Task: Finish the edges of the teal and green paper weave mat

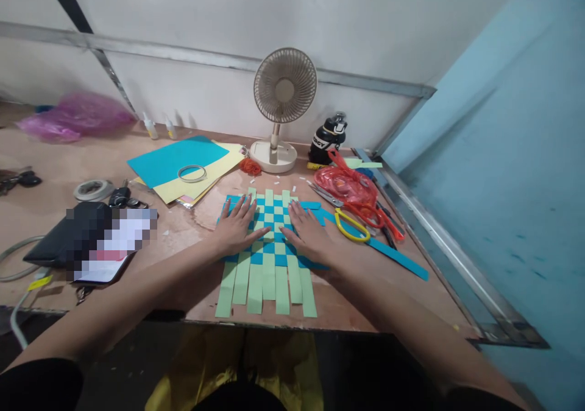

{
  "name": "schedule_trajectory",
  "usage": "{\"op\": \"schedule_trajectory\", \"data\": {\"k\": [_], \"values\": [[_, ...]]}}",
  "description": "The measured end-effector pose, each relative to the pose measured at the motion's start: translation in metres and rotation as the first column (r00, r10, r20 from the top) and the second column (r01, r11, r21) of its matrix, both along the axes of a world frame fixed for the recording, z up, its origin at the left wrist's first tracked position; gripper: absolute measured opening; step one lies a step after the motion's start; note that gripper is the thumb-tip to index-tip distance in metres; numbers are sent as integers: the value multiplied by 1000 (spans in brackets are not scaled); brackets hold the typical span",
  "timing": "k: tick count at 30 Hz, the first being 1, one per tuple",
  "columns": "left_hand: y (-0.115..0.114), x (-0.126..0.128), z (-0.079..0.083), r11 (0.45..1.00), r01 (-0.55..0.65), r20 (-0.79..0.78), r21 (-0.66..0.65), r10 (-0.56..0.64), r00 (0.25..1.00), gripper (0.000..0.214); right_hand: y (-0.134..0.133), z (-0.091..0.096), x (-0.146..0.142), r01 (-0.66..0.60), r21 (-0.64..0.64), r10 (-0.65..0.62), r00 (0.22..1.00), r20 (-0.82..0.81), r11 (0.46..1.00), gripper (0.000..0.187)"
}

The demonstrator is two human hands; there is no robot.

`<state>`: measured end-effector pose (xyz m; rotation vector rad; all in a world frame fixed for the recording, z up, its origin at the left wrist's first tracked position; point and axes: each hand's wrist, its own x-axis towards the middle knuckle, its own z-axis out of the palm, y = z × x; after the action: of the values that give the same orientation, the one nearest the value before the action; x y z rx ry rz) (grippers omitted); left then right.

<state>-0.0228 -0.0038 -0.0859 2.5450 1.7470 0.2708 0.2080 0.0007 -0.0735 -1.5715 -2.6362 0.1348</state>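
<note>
A woven mat of pale green and blue paper strips (269,257) lies flat on the table in front of me. Its green strips hang loose toward the table's front edge. My left hand (235,227) rests flat on the mat's left side, fingers spread. On the right side my right hand (307,231) lies flat too, its thumb stretched toward the left thumb. Both palms cover parts of the weave. To the right of the mat, a long loose blue strip (397,256) passes under the scissors' yellow handle (351,225).
Behind the mat stands a small fan (284,88), with a black bottle (326,140) beside it. A red plastic bag (347,186) sits at right. Coloured sheets (178,158) lie back left, near a tape roll (94,190), a black wallet (57,234) and a phone (121,240).
</note>
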Motion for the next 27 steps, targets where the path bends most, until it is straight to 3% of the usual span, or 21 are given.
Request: {"op": "schedule_trajectory", "data": {"k": [7,15,21,27], "values": [[24,5,-6,993,110,3,-38,-110,994,85,12,-17,-12,-30,29,28,999,42,999,73],[23,13,-1,996,89,33,-20,-89,996,84,12,-11,-8,-31,40,31,1000,3,999,65],[27,22,-4,976,204,16,-77,-204,979,82,12,-10,-8,2,-3,-2,998,60,1000,62],[21,22,2,985,163,18,-50,-162,987,72,9,-9,-10,-10,85,7,999,33,996,58]]}}
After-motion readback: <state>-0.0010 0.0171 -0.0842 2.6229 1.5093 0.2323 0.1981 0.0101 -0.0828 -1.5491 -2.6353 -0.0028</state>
